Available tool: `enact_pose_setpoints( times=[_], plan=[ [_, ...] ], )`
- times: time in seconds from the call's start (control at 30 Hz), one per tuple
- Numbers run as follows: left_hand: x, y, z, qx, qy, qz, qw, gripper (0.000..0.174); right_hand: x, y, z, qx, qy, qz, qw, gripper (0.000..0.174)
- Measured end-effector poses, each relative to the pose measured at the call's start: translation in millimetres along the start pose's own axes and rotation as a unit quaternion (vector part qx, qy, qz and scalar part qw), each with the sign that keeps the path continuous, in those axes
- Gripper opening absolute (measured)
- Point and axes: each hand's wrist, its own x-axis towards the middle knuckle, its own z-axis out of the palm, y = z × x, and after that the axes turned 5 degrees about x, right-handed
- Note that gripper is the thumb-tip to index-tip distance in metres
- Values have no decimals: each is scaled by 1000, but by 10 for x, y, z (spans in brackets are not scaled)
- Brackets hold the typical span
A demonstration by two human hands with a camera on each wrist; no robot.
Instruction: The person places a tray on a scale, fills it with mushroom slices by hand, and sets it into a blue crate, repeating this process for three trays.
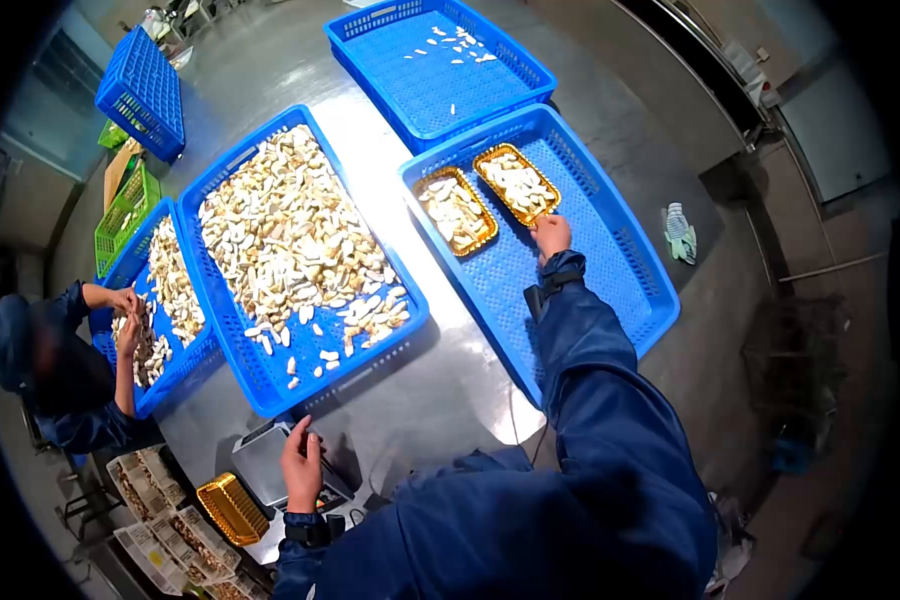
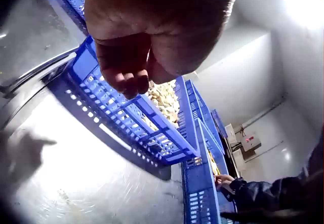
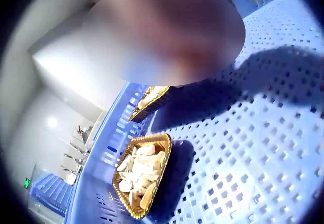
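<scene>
My right hand (image 1: 552,237) pinches the near end of a gold tray (image 1: 501,192) of pale, sliced pieces. Left of it, a second filled gold tray (image 1: 479,203) stands in the same blue crate (image 1: 610,225). In the right wrist view the hand is blurred; one gold tray (image 3: 147,106) shows just below it and another (image 3: 167,150) lower down. My left hand (image 1: 301,468) hovers, empty, by a grey scale (image 1: 263,465), near the corner of a crate (image 1: 417,318) heaped with pieces. Its fingers bend loosely in the left wrist view (image 2: 147,36).
Another blue crate (image 1: 440,118) with scattered pieces adjoins the far end. At left, a person (image 1: 55,370) handles pieces over a crate (image 1: 205,345). Empty gold trays (image 1: 232,508) are stacked beside the scale. A glove (image 1: 679,237) lies at right.
</scene>
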Motion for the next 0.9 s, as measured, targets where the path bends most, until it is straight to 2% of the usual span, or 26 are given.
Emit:
enact_pose_setpoints(
  times=[0.17, 0.33, 0.4, 0.5, 0.53, 0.57, 0.6, 0.63, 0.67, 0.7, 0.73, 0.77, 0.83, 0.9],
  plan=[
    [153, 172, 70, 19, -5, 0, 1000, 36, -135, 199, 305, 97, -27, 37, 994, 24],
    [235, 260, 122, 36, -37, 1, 999, 35, -262, 171, 291, -1, -63, 33, 997, 28],
    [273, 199, 153, 30, -31, 21, 999, 35, -219, 183, 217, 1, -114, 29, 993, 34],
    [243, 227, 48, 21, -33, 20, 999, 33, -198, 99, 48, -192, -120, 25, 974, 40],
    [268, 87, -29, 38, -12, 34, 999, 33, -144, 57, -38, -334, -104, -93, 932, 42],
    [248, -71, -105, 54, 13, 44, 997, 32, -312, -160, -65, -362, -80, -168, 913, 38],
    [198, -21, -201, 20, 44, 46, 998, 31, -411, -159, -80, -239, -78, -246, 936, 32],
    [181, -102, -343, 83, 95, 73, 989, 30, -252, 1, -81, -175, -90, -316, 928, 26],
    [167, -220, -564, 126, 125, 78, 981, 31, -642, -328, -25, -146, -110, -234, 955, 25],
    [67, -236, -751, 144, 202, 73, 966, 29, -1120, -764, 116, -182, -160, -238, 940, 33],
    [10, -566, -1057, 204, 270, 122, 933, 27, -1083, -558, 181, -156, -195, -273, 929, 31],
    [-168, -692, -1340, 209, 311, 73, 924, 27, -1634, -870, 338, -163, -247, -207, 932, 28],
    [-551, -1329, -1806, 306, 410, -36, 858, 31, -2149, -743, 597, -131, -313, -256, 905, 27],
    [-878, -1767, -2075, 350, 419, -166, 821, 39, -2648, -632, 751, -172, -364, -273, 874, 26]
  ],
)
